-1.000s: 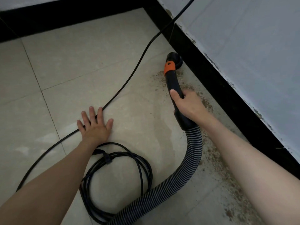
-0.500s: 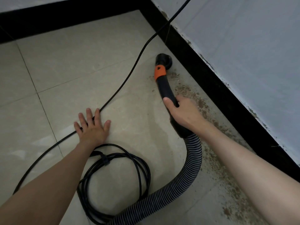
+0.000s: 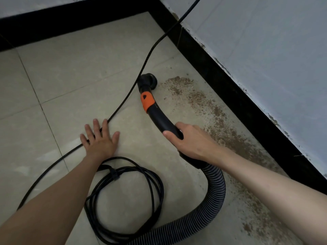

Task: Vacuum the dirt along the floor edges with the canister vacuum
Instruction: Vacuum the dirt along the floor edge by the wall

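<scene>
My right hand (image 3: 191, 140) grips the black vacuum handle (image 3: 159, 119), which has an orange collar (image 3: 147, 101) and ends in a round black nozzle (image 3: 148, 81) resting on the tile floor. A ribbed grey hose (image 3: 215, 193) curves from the handle back toward the lower edge of the view. Brown dirt (image 3: 215, 114) lies in a band along the black baseboard (image 3: 247, 101), just right of the nozzle. My left hand (image 3: 100, 138) rests flat on the floor with fingers spread, partly over the black power cord (image 3: 134, 85).
A coiled bundle of black cable (image 3: 127, 191) lies on the tiles between my arms. The power cord runs up the right-hand wall (image 3: 265, 41). A second black baseboard (image 3: 70, 20) meets the first at the far corner. Beige tiles (image 3: 74, 68) spread to the left.
The nozzle has swung left, away from the baseboard and off the dirt band, toward the power cord. My left hand stays flat on the floor.
</scene>
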The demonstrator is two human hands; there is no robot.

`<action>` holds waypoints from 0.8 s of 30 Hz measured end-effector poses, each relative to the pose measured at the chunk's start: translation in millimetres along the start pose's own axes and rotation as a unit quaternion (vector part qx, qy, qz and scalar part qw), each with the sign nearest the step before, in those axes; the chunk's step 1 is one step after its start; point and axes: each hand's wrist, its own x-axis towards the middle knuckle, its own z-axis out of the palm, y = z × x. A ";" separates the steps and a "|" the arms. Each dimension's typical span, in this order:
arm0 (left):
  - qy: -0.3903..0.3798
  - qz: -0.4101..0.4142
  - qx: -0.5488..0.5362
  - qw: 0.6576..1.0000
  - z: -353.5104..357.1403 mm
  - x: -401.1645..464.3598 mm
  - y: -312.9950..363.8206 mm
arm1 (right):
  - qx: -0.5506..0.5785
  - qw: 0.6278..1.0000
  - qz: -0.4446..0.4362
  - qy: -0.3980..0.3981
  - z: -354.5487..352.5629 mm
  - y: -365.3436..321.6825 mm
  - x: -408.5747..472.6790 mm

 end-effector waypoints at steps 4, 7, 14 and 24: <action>-0.023 -0.002 0.015 1.000 -1.9 -0.1 -0.9 | 0.020 1.000 0.013 0.009 -0.6 12.3 -6.7; -0.026 -0.003 0.015 1.000 -4.7 -2.0 1.6 | 0.038 0.999 0.028 0.022 -6.0 16.5 -2.7; -0.024 -0.004 0.001 1.000 -2.5 0.4 -1.7 | 0.055 0.997 0.035 0.045 -15.9 15.0 35.7; -0.014 0.006 0.030 0.999 -10.4 -5.6 7.1 | 0.091 0.993 0.032 0.075 -19.4 0.5 79.7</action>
